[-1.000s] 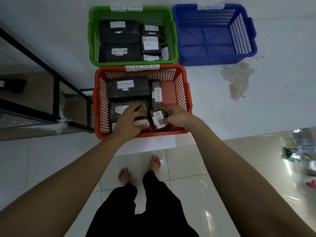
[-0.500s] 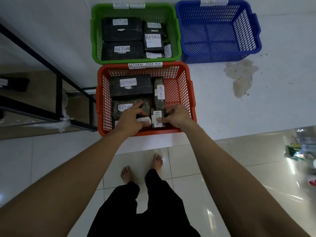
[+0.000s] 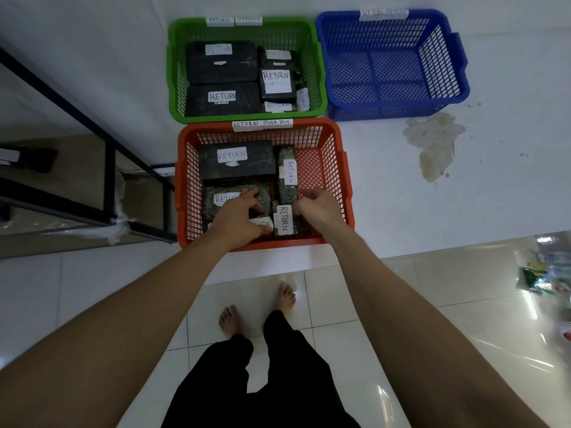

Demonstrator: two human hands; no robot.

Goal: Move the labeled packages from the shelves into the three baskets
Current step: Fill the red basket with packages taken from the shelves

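Several dark packages with white RETURN labels lie in the orange basket (image 3: 346, 168) right in front of me. My left hand (image 3: 236, 219) reaches into its near left corner and grips a small labeled package (image 3: 262, 224), whose label peeks out between thumb and fingers. A small upright package (image 3: 284, 219) stands beside it. My right hand (image 3: 319, 208) hovers just right of that package with fingers loosely curled, holding nothing. The green basket (image 3: 321, 72) behind holds several labeled packages. The blue basket (image 3: 460, 57) at the back right has nothing in it.
A black metal shelf frame (image 3: 108, 168) stands at the left, close to the orange basket. A stain (image 3: 435, 143) marks the white floor on the right. My bare feet (image 3: 256, 307) stand on glossy tiles, and bagged items (image 3: 543, 273) lie at the far right edge.
My right hand has let go of the small upright package and drawn slightly right. My left hand has stayed on the front left package, fingers curling more.
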